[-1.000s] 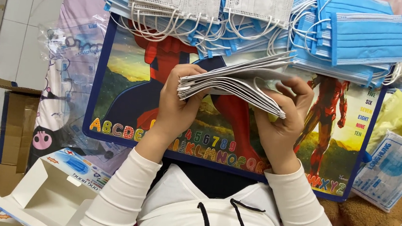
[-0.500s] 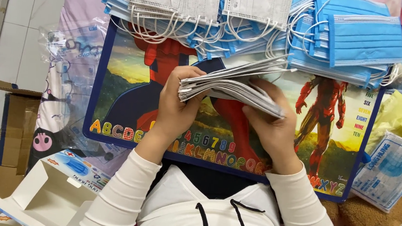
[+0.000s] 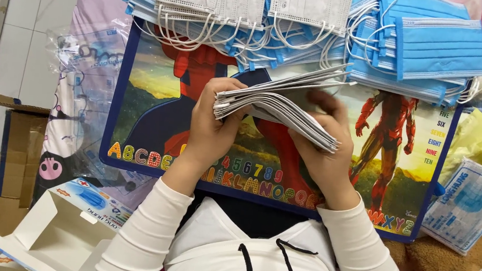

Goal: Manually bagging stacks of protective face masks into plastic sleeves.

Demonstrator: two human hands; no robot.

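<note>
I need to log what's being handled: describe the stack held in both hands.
The stack of masks is a bundle of thin, flat, white-grey sheets, fanned apart at the edges. It lies roughly level above the picture board. The left hand grips its left end; the right hand supports it from beneath on the right.

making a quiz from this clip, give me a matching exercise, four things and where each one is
Things:
1. stack of grey masks
2. blue masks
3. open white box
4. cardboard box

Places:
a. far edge of the picture board
b. standing on the floor at far left
c. held in both hands
d. low left, beside the left sleeve

Pairs: 1-c, 2-a, 3-d, 4-b
</note>
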